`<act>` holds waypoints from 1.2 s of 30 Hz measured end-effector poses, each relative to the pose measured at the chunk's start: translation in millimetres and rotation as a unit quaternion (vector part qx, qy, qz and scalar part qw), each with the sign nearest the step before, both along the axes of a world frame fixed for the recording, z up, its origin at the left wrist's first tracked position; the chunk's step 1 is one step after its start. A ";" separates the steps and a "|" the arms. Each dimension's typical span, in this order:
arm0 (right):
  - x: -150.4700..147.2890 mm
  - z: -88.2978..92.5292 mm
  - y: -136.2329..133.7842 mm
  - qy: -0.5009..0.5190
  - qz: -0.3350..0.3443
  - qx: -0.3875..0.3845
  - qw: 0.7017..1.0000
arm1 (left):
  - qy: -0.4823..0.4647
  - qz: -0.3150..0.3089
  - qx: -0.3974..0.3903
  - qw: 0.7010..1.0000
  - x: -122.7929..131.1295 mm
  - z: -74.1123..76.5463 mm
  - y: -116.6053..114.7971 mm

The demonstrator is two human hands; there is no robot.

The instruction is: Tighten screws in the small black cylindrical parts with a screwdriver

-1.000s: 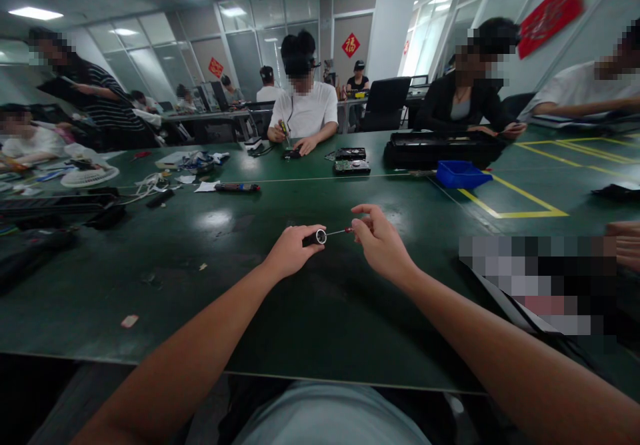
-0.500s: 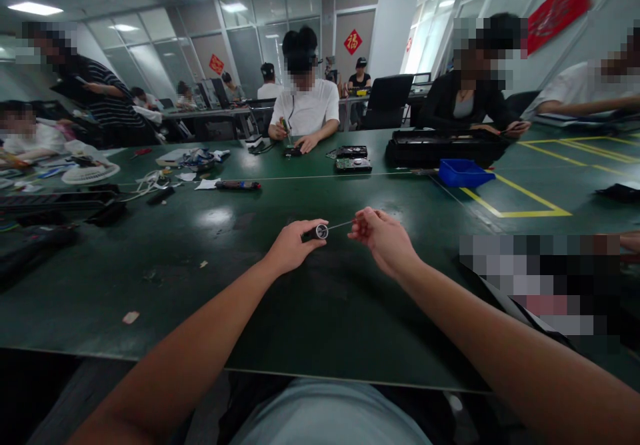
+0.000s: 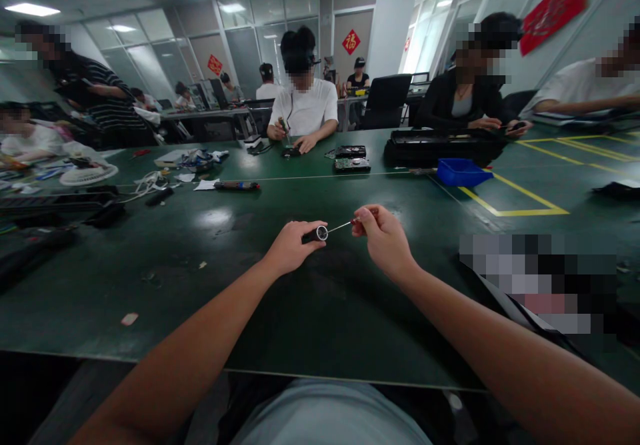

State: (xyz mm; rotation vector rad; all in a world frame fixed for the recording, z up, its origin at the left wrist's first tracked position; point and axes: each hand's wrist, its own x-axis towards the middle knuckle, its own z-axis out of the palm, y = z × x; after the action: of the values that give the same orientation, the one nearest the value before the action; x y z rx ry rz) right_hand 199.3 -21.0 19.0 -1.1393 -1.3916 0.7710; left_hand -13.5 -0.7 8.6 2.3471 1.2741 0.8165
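Note:
My left hand (image 3: 291, 248) is closed round a short black cylinder (image 3: 311, 235), its silver-rimmed round end turned toward the right. What kind of thing the cylinder is I cannot make out for sure. In my right hand (image 3: 387, 237) is a slim screwdriver (image 3: 340, 227), pinched by a dark reddish handle that the fingers mostly hide. Its thin metal shaft points left, and the tip meets the cylinder's rimmed end. Both hands are held above the green table (image 3: 280, 318), near its front edge.
Across the table a person in a white shirt handles a small device. Two hard drives (image 3: 351, 164), a blue bin (image 3: 463, 172) and a long black casing (image 3: 443, 146) lie ahead. A striped rod-like tool (image 3: 237, 186) and cables (image 3: 153, 182) are at left; a blurred-out object lies right.
The screwdriver's tip now reaches into the cylinder's end, where it was at the rim before. My right fingers have curled more tightly round the handle. My left hand has barely moved.

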 end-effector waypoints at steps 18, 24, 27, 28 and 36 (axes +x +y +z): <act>0.0 4.5 -7.5 -0.084 -0.011 0.054 0.995 | 0.001 0.021 0.014 1.000 -0.2 -3.3 0.8; 0.6 4.9 -5.4 -0.041 0.016 0.036 0.998 | -0.003 0.016 0.008 1.000 0.2 -3.0 0.1; -0.1 5.1 -5.1 -0.025 0.021 0.027 0.999 | -0.003 0.023 0.011 1.000 0.4 -1.8 -1.0; -0.4 5.2 -5.1 -0.018 0.023 0.023 0.999 | -0.004 0.026 0.010 1.000 0.6 -1.4 -1.3; 2.4 11.6 -8.5 -0.086 -0.015 -0.003 0.996 | -0.011 0.019 -0.004 1.000 1.4 -1.5 -1.5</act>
State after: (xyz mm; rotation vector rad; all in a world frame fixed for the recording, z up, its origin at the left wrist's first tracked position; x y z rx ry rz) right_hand 201.7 -29.6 30.6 -1.2520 -1.5115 0.6701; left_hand -12.2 -2.2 7.1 2.3080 1.3142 0.8434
